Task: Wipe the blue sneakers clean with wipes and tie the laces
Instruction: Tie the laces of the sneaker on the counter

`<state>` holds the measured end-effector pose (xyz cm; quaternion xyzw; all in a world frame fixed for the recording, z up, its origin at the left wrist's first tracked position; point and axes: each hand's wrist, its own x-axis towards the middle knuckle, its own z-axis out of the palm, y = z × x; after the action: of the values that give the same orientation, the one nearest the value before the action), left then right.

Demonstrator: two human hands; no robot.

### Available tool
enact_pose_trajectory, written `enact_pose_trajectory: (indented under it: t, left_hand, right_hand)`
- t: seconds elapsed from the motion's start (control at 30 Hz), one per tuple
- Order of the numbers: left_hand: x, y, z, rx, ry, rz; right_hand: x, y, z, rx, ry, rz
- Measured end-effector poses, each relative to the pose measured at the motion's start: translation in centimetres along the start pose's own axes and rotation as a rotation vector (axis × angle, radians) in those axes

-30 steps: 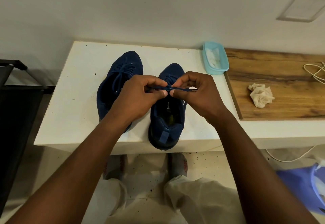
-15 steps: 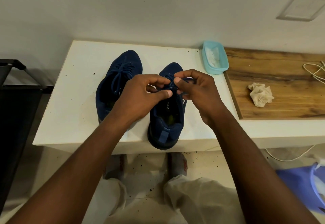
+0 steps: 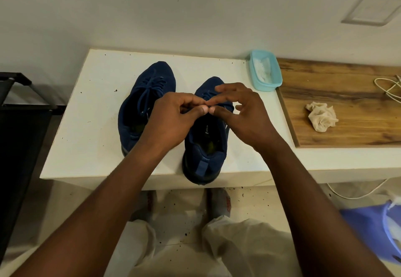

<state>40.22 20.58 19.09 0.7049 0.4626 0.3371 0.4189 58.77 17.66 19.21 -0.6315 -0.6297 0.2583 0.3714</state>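
Two dark blue sneakers stand side by side on a white table (image 3: 86, 129), toes toward the wall. The left sneaker (image 3: 147, 94) has its laces tied in a bow. Over the tongue of the right sneaker (image 3: 206, 144) both my hands meet. My left hand (image 3: 171, 120) is curled and pinches the blue lace between thumb and forefinger. My right hand (image 3: 243, 113) pinches the lace with thumb and forefinger too, its other fingers spread. The lace itself is mostly hidden under my fingers.
A light blue tub of wipes (image 3: 265, 73) sits at the table's back right corner. A crumpled used wipe (image 3: 321, 118) lies on the wooden board (image 3: 347, 90), with a white cable (image 3: 388, 87) farther right. A black rack (image 3: 19, 111) stands left; a blue bin (image 3: 375, 229) is on the floor.
A second ago the lace was stretched between my two hands. They have closed together over the tongue, and my right hand's outer fingers have spread.
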Motion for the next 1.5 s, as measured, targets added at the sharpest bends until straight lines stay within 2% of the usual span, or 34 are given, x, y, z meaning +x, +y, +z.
enact_pose_trajectory:
  t: [0.17, 0.33, 0.47, 0.77, 0.93, 1.1, 1.27, 1.4, 1.5]
  left_hand:
    - [-0.1, 0.4, 0.0, -0.007, -0.003, -0.024]
    - [0.0, 0.4, -0.2, -0.016, -0.097, -0.151]
    - [0.0, 0.5, -0.4, -0.012, -0.093, -0.163]
    - [0.2, 0.8, -0.7, -0.1, -0.079, -0.221]
    - [0.3, 0.8, -1.7, 0.008, -0.122, -0.242]
    - [0.3, 2.0, -3.1, 0.345, -0.224, -0.289]
    - [-0.3, 2.0, -1.4, 0.244, -0.203, -0.211]
    - [-0.5, 1.8, -0.9, 0.315, -0.245, -0.144]
    - [-0.8, 0.9, -0.3, 0.352, -0.177, -0.116]
  right_hand:
    - [-0.3, -0.1, -0.4, 0.142, 0.03, 0.013]
    - [-0.3, -0.1, -1.5, 0.241, -0.06, 0.103]
    - [-0.5, 0.3, -1.9, 0.231, -0.119, 0.158]
    - [-0.3, -0.9, -2.0, 0.623, 0.049, 0.273]
    - [-0.1, -1.2, -1.9, 0.768, 0.154, 0.365]
    - [0.0, -0.6, -2.1, 0.376, 0.137, 0.409]
    - [-0.5, -1.0, -2.0, 0.238, -0.015, 0.383]
    - [-0.7, -1.1, -0.9, -0.001, -0.12, 0.308]
    - [-0.6, -1.1, -0.4, -0.197, -0.137, 0.306]
